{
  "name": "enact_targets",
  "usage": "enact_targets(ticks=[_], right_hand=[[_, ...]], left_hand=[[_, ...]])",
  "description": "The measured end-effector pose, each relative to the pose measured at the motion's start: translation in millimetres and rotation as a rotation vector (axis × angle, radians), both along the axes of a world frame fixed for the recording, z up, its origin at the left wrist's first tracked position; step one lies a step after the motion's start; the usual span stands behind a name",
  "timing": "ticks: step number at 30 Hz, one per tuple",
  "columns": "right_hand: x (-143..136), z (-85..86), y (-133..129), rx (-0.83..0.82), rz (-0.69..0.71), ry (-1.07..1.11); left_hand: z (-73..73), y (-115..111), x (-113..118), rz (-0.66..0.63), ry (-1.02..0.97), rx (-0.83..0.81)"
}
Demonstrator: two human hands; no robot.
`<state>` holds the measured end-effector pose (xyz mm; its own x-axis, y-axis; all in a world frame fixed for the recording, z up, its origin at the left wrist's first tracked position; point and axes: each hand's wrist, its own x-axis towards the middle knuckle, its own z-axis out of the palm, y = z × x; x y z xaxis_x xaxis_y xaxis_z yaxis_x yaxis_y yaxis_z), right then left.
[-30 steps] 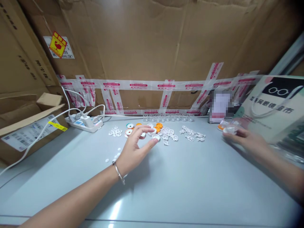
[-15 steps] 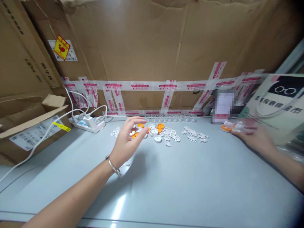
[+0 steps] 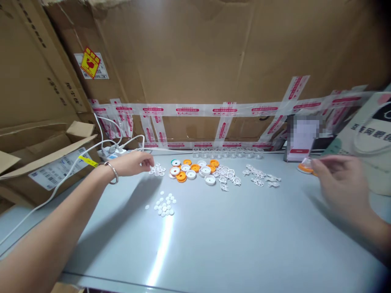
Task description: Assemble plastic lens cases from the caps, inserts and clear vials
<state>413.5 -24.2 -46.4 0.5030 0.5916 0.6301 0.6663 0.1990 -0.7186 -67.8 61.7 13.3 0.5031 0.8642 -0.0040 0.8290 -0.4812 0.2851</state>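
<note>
My left hand (image 3: 141,162), with a bracelet at the wrist, has its fingers pinched at the edge of a small pile of white pieces (image 3: 158,170); what the fingertips hold is too small to make out. Nearer to me lie several small white discs (image 3: 165,206). White round caps (image 3: 210,180) and orange ones (image 3: 181,176) are grouped mid-table, beside white openwork pieces (image 3: 234,180). At the far right, my right hand (image 3: 339,179) is blurred, its fingers next to an orange and clear item (image 3: 305,167) resting on the table; its grip is unclear.
Clear cups (image 3: 232,153) stand in a row along the back, before a large cardboard sheet (image 3: 171,53). An open carton (image 3: 58,158), cables and a power strip (image 3: 113,153) are at the left. A phone (image 3: 301,140) and a paper bag (image 3: 369,142) stand at the right.
My left hand has moved left from over the caps to the small white pile, and its fingers have closed together. My right hand has drawn back from the orange item. The view has shifted slightly.
</note>
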Motion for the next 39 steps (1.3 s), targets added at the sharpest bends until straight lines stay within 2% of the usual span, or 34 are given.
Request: enact_targets(ticks=[3, 6, 9, 11, 14, 18, 21, 23, 25, 27, 29, 32, 34, 36, 39], right_hand=[[-44, 2.4, 0, 0.031, 0.200, -0.006], [-72, -2.8, 0, 0.008, 0.334, -0.116], [-81, -11.1, -3, -0.018, 0.440, -0.257], [-77, -15.3, -7, -0.052, 0.448, -0.290], [-70, -17.6, -13, -0.074, 0.402, -0.246], [-71, -17.8, -16, -0.088, 0.405, -0.177], [-77, -19.8, -13, -0.120, 0.471, -0.162], [-82, -21.3, -11, -0.153, 0.521, -0.176], [-85, -22.5, -10, -0.197, 0.568, -0.199], [-88, -23.2, -12, -0.252, 0.613, -0.231], [-90, -23.8, -15, -0.309, 0.650, -0.257], [-96, -23.3, -21, -0.390, 0.719, -0.254], [-102, -21.1, -24, -0.434, 0.774, -0.231], [-110, -17.5, -25, -0.466, 0.812, -0.203], [-121, -12.2, -23, -0.499, 0.831, -0.153]], left_hand=[[-19.4, 11, -8, 0.010, -0.053, 0.030], [-34.5, 12, -3, -0.030, -0.083, 0.018], [-43.6, 11, 6, -0.036, -0.090, 0.017], [-46.6, 13, 9, -0.027, -0.082, 0.019], [-45.7, 15, 8, -0.008, -0.073, 0.021], [-31.9, 3, 15, 0.001, -0.106, 0.030], [-21.1, -20, 47, -0.023, -0.329, 0.002], [-20.7, -36, 78, -0.143, -0.419, -0.034], [-26.8, -46, 108, -0.328, -0.389, -0.031], [-36.6, -49, 130, -0.406, -0.292, -0.039], [-46.7, -46, 143, -0.446, -0.214, -0.036], [-57.3, -40, 147, -0.461, -0.188, -0.043], [-58.9, -39, 146, -0.454, -0.207, -0.056], [-54.0, -40, 141, -0.431, -0.240, -0.079], [-32.2, -40, 120, -0.349, -0.326, -0.054]])
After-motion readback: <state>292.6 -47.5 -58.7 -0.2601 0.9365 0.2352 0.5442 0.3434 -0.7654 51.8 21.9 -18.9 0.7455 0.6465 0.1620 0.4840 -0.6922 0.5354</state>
